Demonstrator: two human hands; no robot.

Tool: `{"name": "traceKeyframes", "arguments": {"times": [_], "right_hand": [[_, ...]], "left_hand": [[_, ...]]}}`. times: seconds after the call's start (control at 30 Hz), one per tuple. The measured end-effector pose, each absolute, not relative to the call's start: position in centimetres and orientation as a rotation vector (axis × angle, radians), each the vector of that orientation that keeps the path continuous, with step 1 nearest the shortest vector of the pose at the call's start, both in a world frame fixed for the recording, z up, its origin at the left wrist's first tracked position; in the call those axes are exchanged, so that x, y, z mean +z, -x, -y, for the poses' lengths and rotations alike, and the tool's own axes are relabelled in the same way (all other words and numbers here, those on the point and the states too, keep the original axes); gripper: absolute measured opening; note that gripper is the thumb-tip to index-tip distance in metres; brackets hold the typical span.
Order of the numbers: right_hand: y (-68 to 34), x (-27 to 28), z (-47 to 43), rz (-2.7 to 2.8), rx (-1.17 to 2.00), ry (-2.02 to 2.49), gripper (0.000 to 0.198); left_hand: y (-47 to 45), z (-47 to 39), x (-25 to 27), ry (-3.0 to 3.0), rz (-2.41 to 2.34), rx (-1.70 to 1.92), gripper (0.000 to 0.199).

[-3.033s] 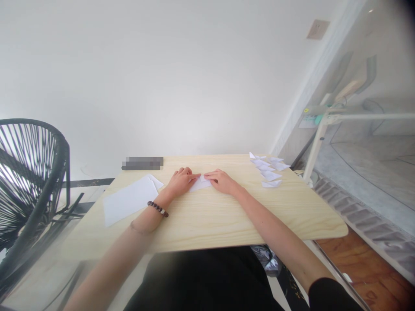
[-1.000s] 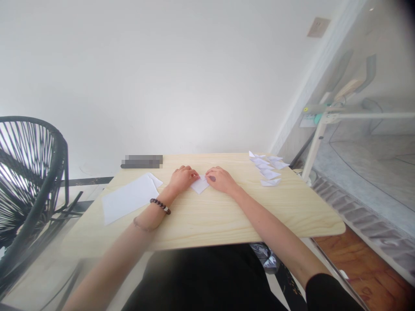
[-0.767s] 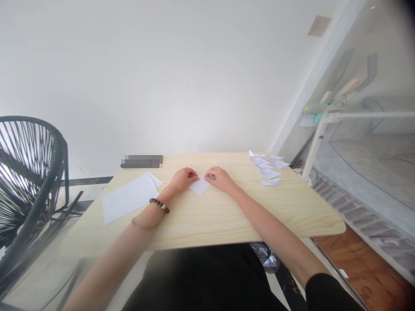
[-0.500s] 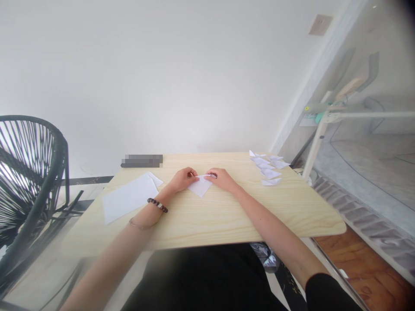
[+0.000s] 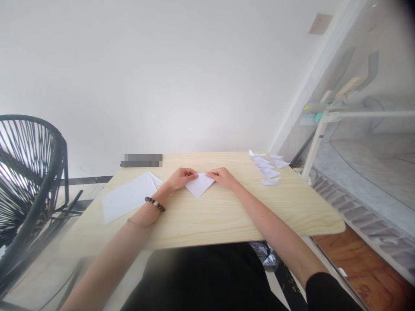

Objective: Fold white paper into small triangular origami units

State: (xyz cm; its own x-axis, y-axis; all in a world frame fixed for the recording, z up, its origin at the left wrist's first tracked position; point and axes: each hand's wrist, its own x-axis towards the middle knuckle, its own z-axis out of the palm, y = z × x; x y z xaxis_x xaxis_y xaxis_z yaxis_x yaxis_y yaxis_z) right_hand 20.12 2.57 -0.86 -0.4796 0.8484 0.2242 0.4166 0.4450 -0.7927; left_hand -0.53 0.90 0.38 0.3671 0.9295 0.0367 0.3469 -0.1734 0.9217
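Toward the far middle, a folded white paper [image 5: 199, 186] shows a triangle, one corner pointing nearward. The left hand [image 5: 179, 178] and right hand [image 5: 224, 178] pinch its upper edge, thumbs in front. It seems only partly shaped beside the pointed paper pieces [image 5: 270, 173], apparently finished, grouped rightward on the table [image 5: 223, 220]. Leftward, plain sheets [image 5: 128, 197] look unworked.

The clothing [image 5: 201, 278] is black, right sleeve [image 5: 329, 290] included, worn with a dark beaded bracelet [image 5: 155, 204] and thin bangle [image 5: 138, 226].
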Motion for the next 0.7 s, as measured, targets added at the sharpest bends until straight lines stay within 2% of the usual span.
{"name": "traceKeyframes", "arguments": {"times": [0.7], "right_hand": [[-18.6, -0.6, -1.6, 2.145, 0.786, 0.944, 0.022]], "left_hand": [[-0.5, 0.0, 0.8, -1.756, -1.165, 0.736, 0.030]]}}
